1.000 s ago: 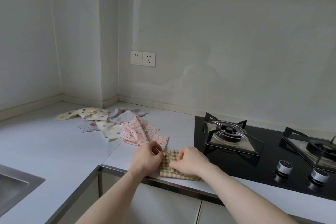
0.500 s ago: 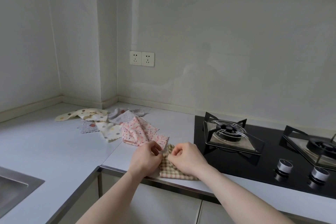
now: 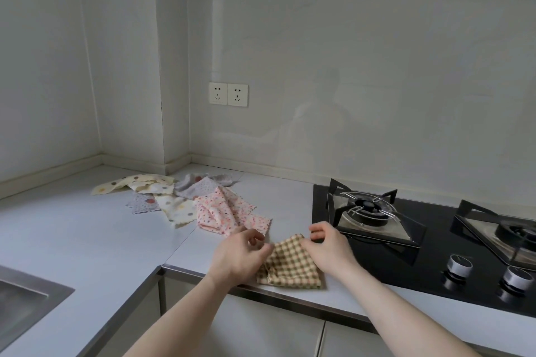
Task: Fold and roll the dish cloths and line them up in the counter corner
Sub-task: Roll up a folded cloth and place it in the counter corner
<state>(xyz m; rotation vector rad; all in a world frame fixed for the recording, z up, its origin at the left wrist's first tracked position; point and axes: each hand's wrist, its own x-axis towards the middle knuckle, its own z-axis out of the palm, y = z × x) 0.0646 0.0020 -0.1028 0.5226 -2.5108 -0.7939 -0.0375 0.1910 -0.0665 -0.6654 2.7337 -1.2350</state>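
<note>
A tan checked dish cloth lies at the counter's front edge, between my two hands. My left hand pinches its upper left corner. My right hand pinches its upper right edge, fingers curled. The cloth is spread partly open between them, its far edge lifted. Behind it a pink floral cloth lies crumpled. Farther back toward the corner sits a loose heap of cloths: a cream dotted cloth, a grey dotted cloth and a grey cloth.
A black gas hob with two burners and two knobs sits just right of my right hand. A steel sink is at the lower left. Twin wall sockets are on the back wall above the corner.
My hands have drawn apart, opening the checked cloth out wider. My right hand has shifted right, toward the hob. The heap of cloths has not moved.
</note>
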